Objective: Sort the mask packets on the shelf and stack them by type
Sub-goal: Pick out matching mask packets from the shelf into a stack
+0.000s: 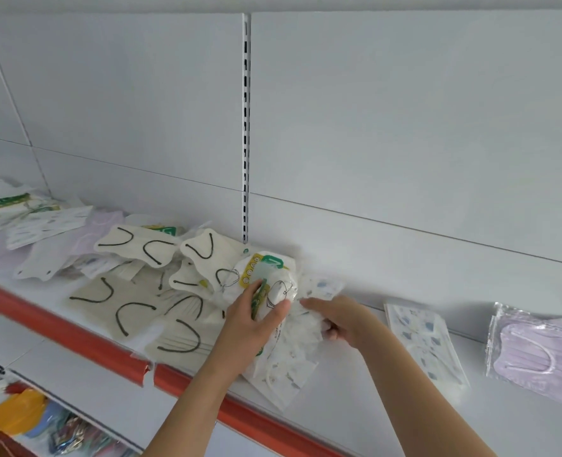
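On shelf [372, 374] | left hand [250, 324] grips green-labelled packet [266, 275] | right hand [342, 319] pinches printed packet [302, 328]

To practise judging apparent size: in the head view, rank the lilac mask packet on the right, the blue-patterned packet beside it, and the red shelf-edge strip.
1. red shelf-edge strip, longest by far.
2-3. lilac mask packet and blue-patterned packet look alike; the lilac one is cut off by the frame, so unranked.
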Demonstrator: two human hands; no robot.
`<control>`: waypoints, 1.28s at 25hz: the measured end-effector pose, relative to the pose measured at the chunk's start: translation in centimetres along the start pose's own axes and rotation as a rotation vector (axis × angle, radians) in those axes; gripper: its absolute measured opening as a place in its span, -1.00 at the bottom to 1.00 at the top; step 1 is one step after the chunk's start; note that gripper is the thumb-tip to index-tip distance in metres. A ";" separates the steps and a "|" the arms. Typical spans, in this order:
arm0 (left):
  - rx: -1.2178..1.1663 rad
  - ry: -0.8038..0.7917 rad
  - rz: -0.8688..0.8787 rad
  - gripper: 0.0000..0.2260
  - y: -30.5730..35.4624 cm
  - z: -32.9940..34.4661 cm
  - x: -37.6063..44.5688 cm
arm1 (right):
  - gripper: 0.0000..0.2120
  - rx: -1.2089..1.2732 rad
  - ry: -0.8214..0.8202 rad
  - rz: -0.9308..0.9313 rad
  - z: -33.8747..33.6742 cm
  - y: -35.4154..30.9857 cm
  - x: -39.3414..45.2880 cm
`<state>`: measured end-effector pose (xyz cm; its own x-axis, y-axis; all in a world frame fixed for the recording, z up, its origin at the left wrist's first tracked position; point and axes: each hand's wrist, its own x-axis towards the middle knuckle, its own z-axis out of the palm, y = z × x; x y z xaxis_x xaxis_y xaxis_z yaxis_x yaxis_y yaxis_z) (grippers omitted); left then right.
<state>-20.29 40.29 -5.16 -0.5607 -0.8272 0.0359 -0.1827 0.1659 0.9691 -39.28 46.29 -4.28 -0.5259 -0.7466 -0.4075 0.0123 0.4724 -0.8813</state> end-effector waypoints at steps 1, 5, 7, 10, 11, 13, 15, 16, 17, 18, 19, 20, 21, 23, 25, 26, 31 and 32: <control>0.042 0.004 0.008 -0.26 -0.2 0.2 0.2 | -0.81 0.049 0.003 -0.019 0.1 0.0 -0.5; 0.111 0.009 0.026 -0.13 0.3 0.6 0.2 | -0.88 0.199 0.137 -0.205 -2.6 -0.7 -4.2; 0.272 -0.042 0.020 -0.04 0.7 0.8 0.2 | -0.87 0.367 0.163 -0.333 -4.8 -1.2 -6.3; 0.755 -0.193 0.109 0.25 1.3 1.7 0.0 | -0.84 0.513 0.247 -0.526 -6.9 -1.7 -9.4; 0.722 -0.234 0.153 0.25 1.6 2.1 -0.2 | -0.83 0.550 0.269 -0.561 -7.1 -1.6 -10.0; 0.403 -0.305 0.125 0.08 3.3 2.9 -1.4 | -0.78 0.648 0.290 -0.582 -7.1 -1.4 -11.0; -0.022 -0.358 0.013 -0.29 4.6 3.7 -1.9 | -0.74 0.706 0.263 -0.575 -6.9 -1.1 -11.2; -0.210 -0.391 -0.056 -0.49 4.8 3.9 -1.8 | -0.73 0.721 0.238 -0.564 -6.7 -0.9 -11.3; -0.353 -0.396 -0.105 -0.65 4.5 4.0 -1.2 | -0.73 0.722 0.213 -0.560 -6.6 -0.8 -11.3; -0.423 -0.381 -0.132 -0.75 4.3 3.9 -0.5 | -0.72 0.736 0.187 -0.558 -6.5 -0.6 -11.2; -0.416 -0.376 -0.136 -0.79 4.2 3.8 0.1 | -0.70 0.745 0.148 -0.560 -6.5 -0.2 -10.9; -0.365 -0.384 -0.113 -0.76 4.1 3.7 0.5 | -0.68 0.737 0.098 -0.550 -6.3 0.1 -10.7; -0.350 -0.403 -0.104 -0.67 4.0 3.7 0.8 | -0.65 0.697 0.040 -0.538 -6.1 0.5 -10.6; -0.452 -0.444 -0.087 -0.52 4.7 3.8 0.4 | -0.63 0.551 -0.038 -0.535 -5.5 1.3 -10.3; -0.515 -0.432 -0.090 -0.47 5.2 4.1 0.0 | -0.63 0.438 -0.055 -0.537 -4.7 1.5 -10.2; -0.536 -0.385 -0.090 -0.47 5.1 4.1 0.0 | -0.63 0.410 -0.063 -0.543 -4.5 1.6 -10.1; -0.325 -0.152 0.008 -0.69 4.2 2.3 0.7 | -0.59 0.484 -0.144 -0.518 -5.3 0.8 -10.7; -0.300 -0.140 0.032 -0.74 4.1 1.8 0.7 | -0.52 0.527 -0.127 -0.469 -5.6 0.3 -10.6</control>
<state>-22.89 41.33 -1.62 -0.6713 -0.7392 0.0540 0.0716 0.0079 0.9974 -38.42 56.96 1.14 -0.4736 -0.8795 0.0465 0.2353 -0.1772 -0.9556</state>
